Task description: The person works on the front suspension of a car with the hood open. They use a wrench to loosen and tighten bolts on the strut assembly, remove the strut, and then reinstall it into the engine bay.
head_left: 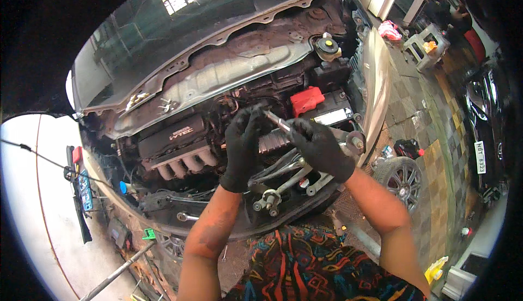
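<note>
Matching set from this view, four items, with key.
1. Slim metal tool
2. Battery terminal cover
3. Round cap, lower left of the engine cover
4. Right-hand alloy wheel

A. Blue
B. On the floor
C. Held in the gloved right hand
D. Red

Pairs: 1-C, 2-D, 3-A, 4-B

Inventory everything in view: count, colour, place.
Metal tool: one, silver, in right hand
Engine cover: one, black, bay left
Battery: one, dark, bay right
Plastic cover: one, red, at battery
Reservoir: one, pale, bay upper right
Wrench: one, silver, bay front edge
Wheels: two, grey, right and lower left
Cloth: one, pink, upper right
Parked car: one, black, far right
Windshield: one, dark, top
Others: too unclear to count
Left hand: one, black glove, centre
Right hand: one, black glove, centre
</note>
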Available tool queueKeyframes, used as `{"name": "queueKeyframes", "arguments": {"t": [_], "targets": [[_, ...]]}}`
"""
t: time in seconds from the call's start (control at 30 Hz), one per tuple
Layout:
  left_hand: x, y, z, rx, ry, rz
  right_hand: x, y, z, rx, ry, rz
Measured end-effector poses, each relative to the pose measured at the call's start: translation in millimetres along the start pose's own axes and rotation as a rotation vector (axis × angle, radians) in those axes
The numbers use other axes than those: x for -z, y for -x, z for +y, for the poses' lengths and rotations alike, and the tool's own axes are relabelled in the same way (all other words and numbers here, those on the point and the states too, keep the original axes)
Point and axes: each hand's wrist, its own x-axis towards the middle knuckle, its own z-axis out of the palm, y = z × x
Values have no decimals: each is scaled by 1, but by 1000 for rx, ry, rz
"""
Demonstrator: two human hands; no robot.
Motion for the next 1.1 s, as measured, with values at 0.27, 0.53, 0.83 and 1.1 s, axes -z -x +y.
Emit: {"name": "queueKeyframes", "arguments": {"t": [0.27, 0.53, 0.83, 1.1], "targets": [[-17, -118, -22, -192, 18, -29, 27, -106, 32, 280, 306, 46], [-23, -196, -32, -589, -718, 72, 38, -162, 84, 546, 711, -5], [-31, -254, -45, -732, -1130, -92, 60, -222, 124, 345, 588, -114], [-28, -222, -44, -749, -1206, -291, 73, -256, 168, 171, 523, -45]]}}
